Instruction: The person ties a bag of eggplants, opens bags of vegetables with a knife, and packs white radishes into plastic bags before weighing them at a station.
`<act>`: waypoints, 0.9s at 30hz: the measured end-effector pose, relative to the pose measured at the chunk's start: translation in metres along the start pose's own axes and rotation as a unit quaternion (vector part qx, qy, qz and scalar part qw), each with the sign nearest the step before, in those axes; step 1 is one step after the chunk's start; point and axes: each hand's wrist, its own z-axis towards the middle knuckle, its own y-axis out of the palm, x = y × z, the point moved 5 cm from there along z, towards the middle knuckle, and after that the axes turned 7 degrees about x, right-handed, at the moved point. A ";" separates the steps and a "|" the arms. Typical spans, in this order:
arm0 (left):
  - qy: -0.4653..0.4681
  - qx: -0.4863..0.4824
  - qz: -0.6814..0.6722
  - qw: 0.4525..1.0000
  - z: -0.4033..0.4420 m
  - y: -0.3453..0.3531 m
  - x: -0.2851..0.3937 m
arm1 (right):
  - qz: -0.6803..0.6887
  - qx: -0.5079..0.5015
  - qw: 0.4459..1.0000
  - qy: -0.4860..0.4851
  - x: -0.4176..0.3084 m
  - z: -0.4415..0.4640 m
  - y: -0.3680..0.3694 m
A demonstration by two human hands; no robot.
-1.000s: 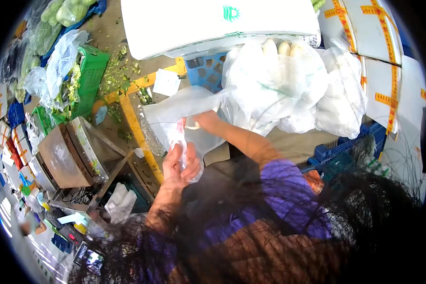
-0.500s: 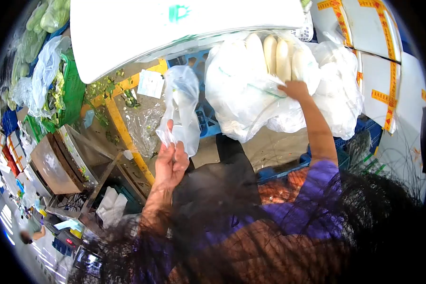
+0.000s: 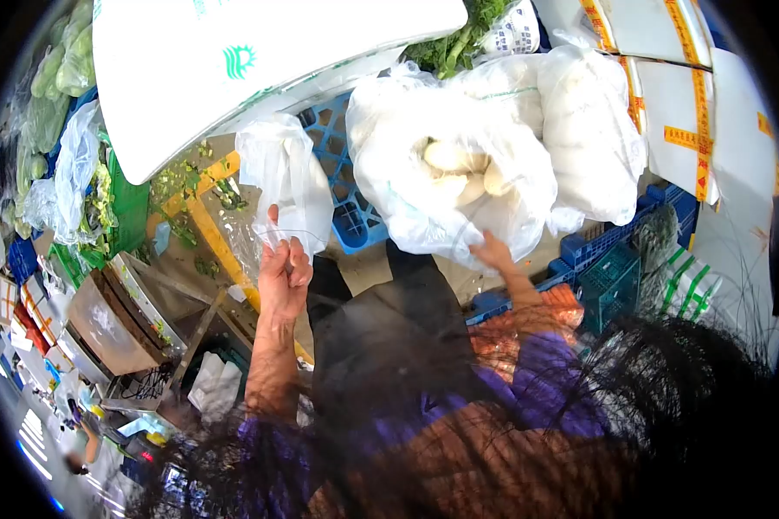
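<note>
My left hand (image 3: 284,272) grips the lower edge of a clear plastic bag (image 3: 287,173), which hangs up and away from the fingers. Something pale shows through that bag. On the right, my right hand (image 3: 493,253) pinches the near edge of a large clear bag (image 3: 389,190). Thick white vegetables (image 3: 454,157) show through this bag's open mouth. Directly behind and to the right stands another full plastic bag (image 3: 589,138), touching the large one.
A white foam box (image 3: 260,69) with a green logo lies ahead. Leafy greens (image 3: 459,48) stick out behind it. Taped white boxes (image 3: 675,147) are stacked right. A blue crate (image 3: 350,221), a green crate (image 3: 130,208) and a metal-framed stand (image 3: 117,320) surround me. A person (image 3: 86,441) is far left.
My right hand has moved from the bag's far right side down to its near edge. The large bag's mouth has opened wider. My left hand still holds the smaller bag.
</note>
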 end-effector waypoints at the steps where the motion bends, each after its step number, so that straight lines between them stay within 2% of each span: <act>1: 0.001 -0.003 -0.002 1.000 0.000 -0.001 0.000 | 0.086 -0.045 0.995 -0.036 -0.001 0.026 0.002; 2: 0.001 -0.006 -0.003 1.000 0.000 -0.001 0.002 | 0.173 -0.088 0.979 -0.071 -0.004 0.052 0.004; 4: -0.004 -0.004 -0.008 1.000 0.004 0.005 0.004 | 0.215 -0.044 0.970 -0.100 -0.026 0.092 -0.018; 6: -0.005 -0.009 -0.001 1.000 0.010 0.011 0.001 | -0.028 -0.042 0.997 -0.056 -0.085 0.099 -0.073; 8: -0.006 -0.029 -0.008 1.000 0.020 0.014 -0.001 | 0.207 -0.034 0.978 0.024 -0.101 0.120 -0.070; 9: -0.012 -0.024 -0.014 1.000 0.024 0.015 -0.002 | 0.319 -0.030 0.945 0.065 -0.104 0.127 -0.066; 10: -0.019 -0.020 -0.021 0.999 0.028 0.016 -0.003 | 0.416 -0.007 0.908 0.054 -0.107 0.126 -0.061; 13: -0.038 -0.021 -0.027 0.999 0.037 0.018 -0.007 | 0.451 0.033 0.890 0.064 -0.113 0.116 -0.056; 15: -0.047 -0.021 -0.009 0.999 0.042 0.019 -0.009 | 0.170 0.089 0.980 0.046 -0.121 0.092 -0.077; 16: -0.048 -0.037 0.000 0.998 0.045 0.018 -0.011 | 0.023 0.115 0.992 0.035 -0.128 0.078 -0.090; 18: -0.060 -0.015 0.019 0.998 0.049 0.014 -0.016 | -0.078 0.273 0.957 -0.066 -0.138 0.059 -0.112; 19: -0.059 -0.002 0.030 0.998 0.052 0.012 -0.016 | -0.124 0.350 0.921 -0.121 -0.144 0.054 -0.121; 20: -0.052 -0.004 0.005 0.999 0.054 0.014 -0.017 | -0.144 0.410 0.886 -0.163 -0.148 0.052 -0.129; 21: -0.054 0.053 0.001 0.997 0.057 0.005 -0.022 | -0.155 0.471 0.842 -0.210 -0.157 0.053 -0.137; 22: -0.070 0.009 -0.004 0.998 0.063 -0.004 -0.025 | -0.161 0.473 0.831 -0.245 -0.166 0.057 -0.142; 23: -0.065 0.068 0.009 0.996 0.062 -0.004 -0.023 | -0.165 0.475 0.817 -0.282 -0.178 0.059 -0.146; 25: -0.070 0.053 0.086 0.993 0.064 -0.006 -0.019 | -0.185 0.445 0.815 -0.321 -0.201 0.064 -0.150; 27: -0.077 0.036 0.011 0.996 0.065 0.000 -0.023 | -0.161 0.417 0.830 -0.334 -0.233 0.050 -0.167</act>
